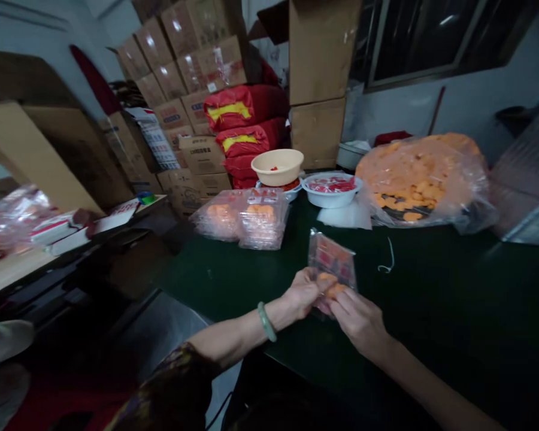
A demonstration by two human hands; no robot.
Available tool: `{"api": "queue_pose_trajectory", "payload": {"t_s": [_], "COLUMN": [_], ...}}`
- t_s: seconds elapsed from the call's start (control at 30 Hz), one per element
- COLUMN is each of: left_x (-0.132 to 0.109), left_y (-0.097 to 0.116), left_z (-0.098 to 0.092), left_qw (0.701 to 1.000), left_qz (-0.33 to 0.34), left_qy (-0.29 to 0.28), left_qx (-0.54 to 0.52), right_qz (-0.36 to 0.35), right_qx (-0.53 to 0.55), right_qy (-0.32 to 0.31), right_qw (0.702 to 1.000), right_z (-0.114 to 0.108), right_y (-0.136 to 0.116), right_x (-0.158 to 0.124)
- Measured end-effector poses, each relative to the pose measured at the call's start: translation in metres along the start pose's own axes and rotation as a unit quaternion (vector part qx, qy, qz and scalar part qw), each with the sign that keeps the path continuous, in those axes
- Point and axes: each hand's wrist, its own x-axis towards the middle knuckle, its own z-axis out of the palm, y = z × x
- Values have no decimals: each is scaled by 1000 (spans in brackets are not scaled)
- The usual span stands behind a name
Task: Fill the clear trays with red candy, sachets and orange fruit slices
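Observation:
Both my hands hold one small clear plastic packet (333, 263) with red printing and orange pieces inside, lifted just above the dark green table (431, 287). My left hand (303, 292), a green bangle on its wrist, pinches the packet's lower left edge. My right hand (358, 320) grips the lower right edge, fingers closed. The packet stands roughly upright between them.
A pile of filled clear packets (245, 218) lies at the table's far left. Behind it stand a cream bowl (277, 166) and a white bowl of red items (331, 188). A big plastic bag of orange pieces (424, 179) sits far right. Cardboard boxes (184, 66) and red sacks (245, 129) stack behind.

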Motion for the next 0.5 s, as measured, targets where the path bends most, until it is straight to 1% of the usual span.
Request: {"api": "queue_pose_trajectory", "payload": {"t_s": [0.07, 0.1, 0.17, 0.2, 0.27, 0.33, 0.37, 0.43, 0.5], "left_x": [-3, -6, -11, -11, -7, 4, 12, 27, 38], "left_y": [9, 16, 36, 50, 84, 119, 136, 164, 183], "left_z": [6, 5, -6, -18, -51, -95, -119, -163, -199], "left_qw": [998, 994, 984, 979, 973, 962, 955, 945, 948], "left_qz": [22, 40, 86, 114, 175, 241, 265, 277, 244], "left_qy": [-7, -10, -10, -4, 21, 75, 115, 172, 200], "left_qx": [-60, -97, -158, -171, -151, -105, -76, -9, 27], "right_qz": [6, 15, 30, 35, 51, 79, 94, 119, 144], "right_qx": [-20, -29, -27, -18, 11, 43, 57, 79, 94], "right_qy": [16, 22, 31, 40, 51, 42, 29, -6, -40], "right_qw": [1000, 999, 999, 998, 997, 995, 994, 990, 984], "right_z": [-20, -30, -47, -53, -58, -53, -48, -38, -29], "right_y": [2, 3, 5, 5, 5, 4, 4, 6, 11], "right_x": [13, 22, 39, 47, 55, 51, 45, 24, -2]}}
